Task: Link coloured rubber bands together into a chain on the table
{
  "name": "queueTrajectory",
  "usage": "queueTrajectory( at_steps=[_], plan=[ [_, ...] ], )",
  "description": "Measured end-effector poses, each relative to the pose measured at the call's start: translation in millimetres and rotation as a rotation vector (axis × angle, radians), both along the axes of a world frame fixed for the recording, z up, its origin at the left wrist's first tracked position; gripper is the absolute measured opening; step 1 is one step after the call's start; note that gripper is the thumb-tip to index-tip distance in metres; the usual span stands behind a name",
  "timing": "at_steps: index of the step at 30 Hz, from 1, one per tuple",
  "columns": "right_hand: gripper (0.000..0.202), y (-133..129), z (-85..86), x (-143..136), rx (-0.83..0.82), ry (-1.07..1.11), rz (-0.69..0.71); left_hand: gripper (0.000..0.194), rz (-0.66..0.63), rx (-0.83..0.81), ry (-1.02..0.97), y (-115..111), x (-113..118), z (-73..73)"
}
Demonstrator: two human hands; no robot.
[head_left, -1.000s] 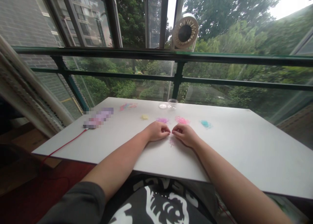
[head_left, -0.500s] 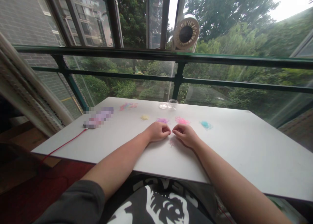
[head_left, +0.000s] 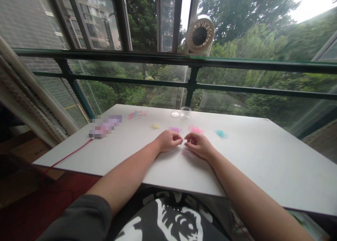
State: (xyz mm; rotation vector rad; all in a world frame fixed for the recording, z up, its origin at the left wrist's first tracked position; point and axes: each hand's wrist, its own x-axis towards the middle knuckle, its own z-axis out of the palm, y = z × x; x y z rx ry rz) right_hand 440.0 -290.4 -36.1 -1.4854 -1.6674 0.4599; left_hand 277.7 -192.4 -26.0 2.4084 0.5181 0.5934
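Note:
My left hand (head_left: 170, 141) rests on the white table (head_left: 110, 156) with thumb and forefinger pinched together. Whatever is in that pinch is too small to make out. Just to its right, almost touching, my right hand (head_left: 198, 144) has its fingers curled, with a small gap between thumb and forefinger; nothing shows in it. Beyond the hands lie a purple pile (head_left: 174, 129) and a pink pile (head_left: 196, 129) of thin loops that look like small rubber bands. A faint tiny mark shows on the table below the fingertips.
Farther out are a yellow pile (head_left: 155, 126), a teal pile (head_left: 221, 134) and a mixed-colour pile (head_left: 137, 114). A clear round container (head_left: 185, 112) stands beside its lid (head_left: 175, 113). At left lies a blurred-out purple object (head_left: 106, 127) with a red cable (head_left: 70, 152).
The pinkish strand of loops seen below the fingertips is no longer visible there. My right thumb and forefinger have parted slightly. My left hand has barely moved.

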Motion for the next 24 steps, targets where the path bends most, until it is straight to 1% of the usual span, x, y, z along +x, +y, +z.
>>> queueTrajectory(
  at_steps=[12,24],
  plan=[
    [0.015,2.3,0.3,-0.1,0.025,-0.051,-0.064,0.023,-0.008,0.025,0.03,-2.2,-0.4,3.4],
    [0.015,3.4,-3.7,4.7,0.037,-0.038,-0.088,0.022,-0.01,-0.019,0.006,4.5,-5.7,6.4]
  ],
)
